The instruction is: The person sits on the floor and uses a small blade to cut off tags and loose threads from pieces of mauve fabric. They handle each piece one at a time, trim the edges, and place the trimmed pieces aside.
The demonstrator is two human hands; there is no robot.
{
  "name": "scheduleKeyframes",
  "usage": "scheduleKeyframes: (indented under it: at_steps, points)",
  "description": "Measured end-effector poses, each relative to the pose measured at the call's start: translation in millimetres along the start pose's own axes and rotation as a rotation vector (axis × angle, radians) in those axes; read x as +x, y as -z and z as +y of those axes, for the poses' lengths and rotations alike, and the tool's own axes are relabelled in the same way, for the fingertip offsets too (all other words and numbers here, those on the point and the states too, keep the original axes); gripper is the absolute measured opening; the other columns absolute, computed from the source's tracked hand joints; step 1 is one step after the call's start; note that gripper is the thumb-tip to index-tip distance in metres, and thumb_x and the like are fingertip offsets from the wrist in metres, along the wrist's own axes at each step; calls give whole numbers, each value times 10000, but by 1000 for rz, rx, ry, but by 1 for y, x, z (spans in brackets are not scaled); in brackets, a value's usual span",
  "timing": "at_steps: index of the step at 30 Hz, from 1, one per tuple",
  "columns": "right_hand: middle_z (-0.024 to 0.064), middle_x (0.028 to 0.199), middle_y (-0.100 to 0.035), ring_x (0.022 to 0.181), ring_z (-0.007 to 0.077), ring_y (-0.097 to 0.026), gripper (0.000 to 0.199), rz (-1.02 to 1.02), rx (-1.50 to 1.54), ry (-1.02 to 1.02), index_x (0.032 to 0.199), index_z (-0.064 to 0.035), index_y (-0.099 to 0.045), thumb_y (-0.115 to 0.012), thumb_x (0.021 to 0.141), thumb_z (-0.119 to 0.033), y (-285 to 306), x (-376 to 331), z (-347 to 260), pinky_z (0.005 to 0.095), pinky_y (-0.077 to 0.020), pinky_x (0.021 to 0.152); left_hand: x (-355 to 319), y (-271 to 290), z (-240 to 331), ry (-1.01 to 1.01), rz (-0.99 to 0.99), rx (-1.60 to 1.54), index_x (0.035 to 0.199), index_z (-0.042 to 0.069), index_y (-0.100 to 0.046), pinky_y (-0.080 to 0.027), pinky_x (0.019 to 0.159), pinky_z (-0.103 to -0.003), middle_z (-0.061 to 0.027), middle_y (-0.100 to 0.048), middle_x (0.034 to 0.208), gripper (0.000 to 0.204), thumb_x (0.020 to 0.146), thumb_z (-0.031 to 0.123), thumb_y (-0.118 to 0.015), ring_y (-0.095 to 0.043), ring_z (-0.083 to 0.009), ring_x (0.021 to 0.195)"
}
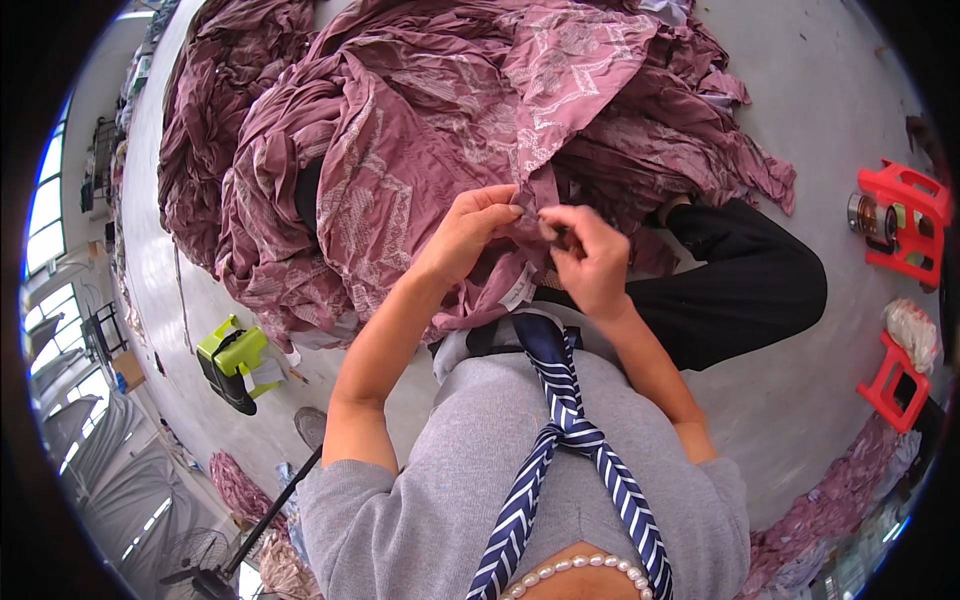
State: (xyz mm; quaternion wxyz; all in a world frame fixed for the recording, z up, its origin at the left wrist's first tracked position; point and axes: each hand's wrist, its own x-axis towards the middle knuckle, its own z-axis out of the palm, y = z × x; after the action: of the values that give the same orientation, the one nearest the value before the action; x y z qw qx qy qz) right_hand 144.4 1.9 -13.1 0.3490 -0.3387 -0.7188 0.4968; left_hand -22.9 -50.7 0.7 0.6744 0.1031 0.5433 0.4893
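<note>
A large heap of mauve cloth (440, 110) with a pale printed pattern spreads in front of me and over my lap. My left hand (472, 232) pinches a narrow edge of this cloth between thumb and forefinger. Close beside it on the right, my right hand (592, 258) is closed, fingers curled and slightly blurred, near the same edge. Something small and dark shows within its curled fingers, too unclear to name. Just below the hands, a white label (518, 287) lies on the cloth.
On the left stands a lime-green stool (238, 352) with a dark item over it. To the right are a red stool (908, 222) with a glass jar (870, 220) and a second red stool (892, 385) bearing a plastic bag (910, 333). A fan (195, 565) stands lower left.
</note>
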Motion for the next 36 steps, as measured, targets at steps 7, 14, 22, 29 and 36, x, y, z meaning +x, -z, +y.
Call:
scheduleKeyframes:
  at_steps: [7,14,22,29,36]
  points:
    - [29,702,-562,556,62,-494,239,-170,-71,135,949,-44,-621,-681,730,29,12,45,11,216,-393,506,-1,-3,3,-70,-168,312,1081,-20,-600,-434,730,-187,16,-608,925,266,868,86,-482,-539,-33,796]
    - [-13,663,-567,582,10,-480,121,-48,541,-354,838,-11,-575,-623,878,-115,26,51,13,157,-373,536,-10,-14,16,-56,-102,288,1057,-14,-613,-410,650,-158,53,-590,845,257,855,92,-495,-505,-14,712]
    - [29,706,-608,540,24,-501,346,266,581,-640,918,-13,-577,-679,834,-333,33,67,72,186,-316,421,-19,-4,4,-382,152,606,930,-51,-618,-372,583,-187,56,-528,731,219,820,75,-477,-454,-24,686]
    - [158,1156,-572,1031,308,-569,703,633,1175,-776,1241,37,-458,-777,729,-323,-2,149,209,446,-449,932,-109,22,47,-597,-105,982,717,-14,-543,-388,545,-345,-99,-482,620,150,681,118,-481,-488,-235,569]
    - [87,915,-597,776,189,-605,326,381,1116,-705,1036,3,-551,-658,730,-28,-69,121,82,320,-502,684,-286,160,44,-1200,1183,13,794,-3,-555,-456,748,-381,-128,-558,810,279,842,252,-451,-542,-257,760]
